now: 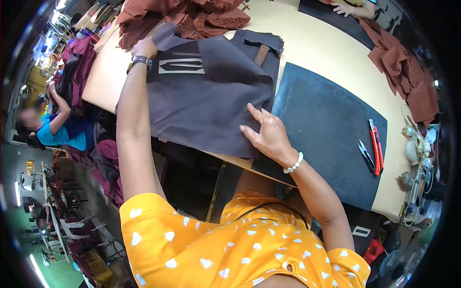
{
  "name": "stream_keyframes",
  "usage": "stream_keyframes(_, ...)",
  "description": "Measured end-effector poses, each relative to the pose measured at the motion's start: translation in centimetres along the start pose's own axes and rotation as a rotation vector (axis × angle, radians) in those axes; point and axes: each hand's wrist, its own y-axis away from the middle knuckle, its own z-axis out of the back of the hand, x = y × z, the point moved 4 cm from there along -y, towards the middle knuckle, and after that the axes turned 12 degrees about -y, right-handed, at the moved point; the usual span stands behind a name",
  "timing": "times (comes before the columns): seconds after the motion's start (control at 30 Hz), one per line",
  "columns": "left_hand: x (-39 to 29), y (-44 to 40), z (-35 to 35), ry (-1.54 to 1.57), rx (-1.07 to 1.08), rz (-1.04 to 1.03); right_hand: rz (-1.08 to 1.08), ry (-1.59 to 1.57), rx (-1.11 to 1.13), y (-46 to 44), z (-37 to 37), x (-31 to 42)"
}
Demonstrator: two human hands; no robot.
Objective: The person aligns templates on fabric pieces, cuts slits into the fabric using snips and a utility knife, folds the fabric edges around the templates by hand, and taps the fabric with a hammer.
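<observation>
A dark grey-brown fabric piece (206, 110) lies spread on the table in front of me, its near edge hanging over the table's front edge. My left hand (144, 49) is closed on its far left corner, the fingertips partly hidden. My right hand (269, 134) rests on the fabric's right side, palm down, fingers apart. On the fabric is a pale flat frame-shaped template (181, 66) with a pointed cut-out. Beyond my right hand, a hammer (262, 52) with a wooden handle lies on folded dark fabric, partly covered by the raised fabric edge.
To the right is a black cutting mat (326, 125) with thread snips (366, 156) and a red utility knife (376, 146). Rust-brown fabric (192, 19) is heaped at the back, and more brown pieces (401, 67) lie far right. Another person's hand (344, 8) rests across the table; a person in blue (62, 127) sits left.
</observation>
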Motion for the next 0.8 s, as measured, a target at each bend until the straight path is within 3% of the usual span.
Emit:
stream_keyframes(0.1,1.7,-0.5,0.8,0.190,-0.035,0.148,-0.016,0.027,0.001,0.0,-0.2,-0.1)
stream_keyframes(0.13,2.3,-1.5,0.5,0.260,-0.139,0.201,-0.025,0.029,0.005,0.0,-0.2,0.0)
stream_keyframes(0.23,3.4,-4.2,0.5,0.504,0.054,0.270,-0.023,0.058,-0.006,-0.1,-0.2,0.0)
stream_keyframes(0.33,2.3,-3.3,1.6,0.457,-0.074,0.334,-0.005,0.090,-0.016,-0.2,-0.2,0.2)
stream_keyframes(0.4,1.9,-8.0,-2.2,0.333,-0.021,0.132,-0.056,0.055,0.028,-0.4,0.1,0.7)
stream_keyframes(0.5,-0.1,-7.7,-5.9,0.998,0.231,0.097,-0.025,0.082,0.006,-0.5,-0.1,0.7)
stream_keyframes(0.53,-2.0,-3.2,-3.4,1.298,0.351,0.222,-0.010,0.088,0.002,-0.5,-0.2,0.6)
stream_keyframes(0.6,-2.9,-3.2,-4.7,1.408,0.314,0.103,0.019,0.099,-0.005,-0.4,-0.3,0.5)
stream_keyframes(0.67,-3.2,-2.2,-4.7,1.428,0.070,0.064,0.009,0.083,-0.025,-0.3,-0.3,0.4)
stream_keyframes(0.77,-2.4,1.8,-4.1,0.872,-0.609,0.017,0.081,0.096,-0.136,-0.3,0.3,1.4)
stream_keyframes(0.8,-2.7,3.4,-4.3,0.834,-0.586,0.012,0.122,0.108,-0.186,-0.3,0.7,1.8)
